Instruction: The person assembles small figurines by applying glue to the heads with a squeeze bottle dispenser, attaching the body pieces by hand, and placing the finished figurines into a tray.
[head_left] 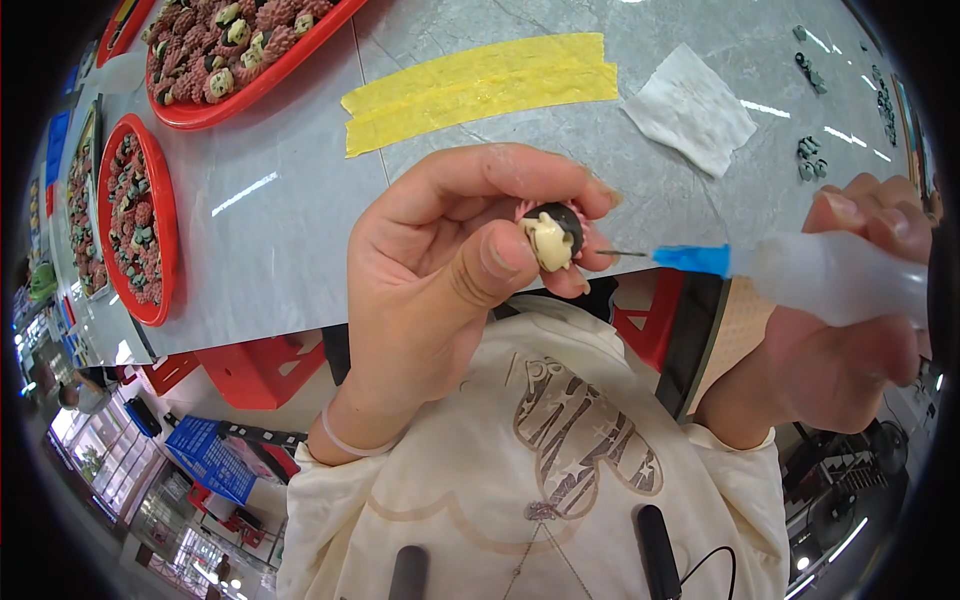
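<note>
"Figurine [548, 243] in cream, black and pink: where?"

"Centre of the frame, pinched between the thumb and curled fingers of the left hand [420, 250]."

"And the right hand [825, 365]?"

"Right side of the frame, wrapped around a translucent squeeze bottle [825, 275]; its blue-hubbed needle [622, 253] points left, tip just beside the left fingers."

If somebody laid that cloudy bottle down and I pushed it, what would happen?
The bottle would probably roll, since its sides look rounded. It's likely squishy, because it looks like cloudy plastic. Its thin needle might bend.
</note>
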